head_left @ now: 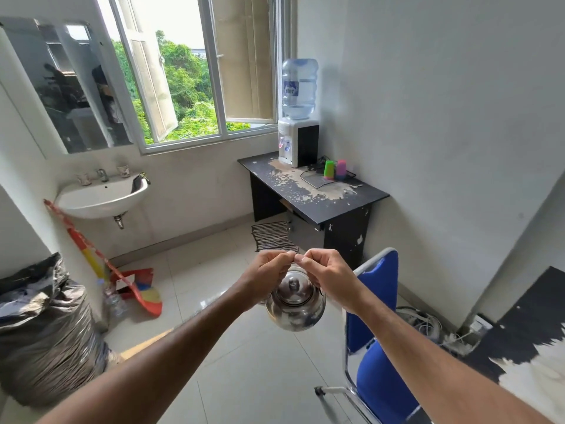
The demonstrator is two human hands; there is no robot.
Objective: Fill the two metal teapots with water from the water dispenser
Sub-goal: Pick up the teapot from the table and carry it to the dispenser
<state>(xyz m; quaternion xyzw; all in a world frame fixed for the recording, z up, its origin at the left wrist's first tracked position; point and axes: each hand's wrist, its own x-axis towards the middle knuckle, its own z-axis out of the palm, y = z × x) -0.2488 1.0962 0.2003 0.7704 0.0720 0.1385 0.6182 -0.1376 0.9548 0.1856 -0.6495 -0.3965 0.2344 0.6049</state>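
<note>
Both hands, left hand point(266, 272) and right hand point(325, 270), pinch the thin handle above a metal teapot point(295, 304) hanging at lower centre frame. Right of it stands a blue chair point(374, 328). Upper centre, the water dispenser point(298, 117) sits on a peeling black desk point(315, 191).

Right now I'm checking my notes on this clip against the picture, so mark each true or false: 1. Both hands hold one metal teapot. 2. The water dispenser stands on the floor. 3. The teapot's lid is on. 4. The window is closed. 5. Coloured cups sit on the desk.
1. True: left hand and right hand grip the handle of the metal teapot.
2. False: the water dispenser stands on the black desk.
3. True.
4. False: the window is swung open.
5. True: the coloured cups stand beside the dispenser.
</note>
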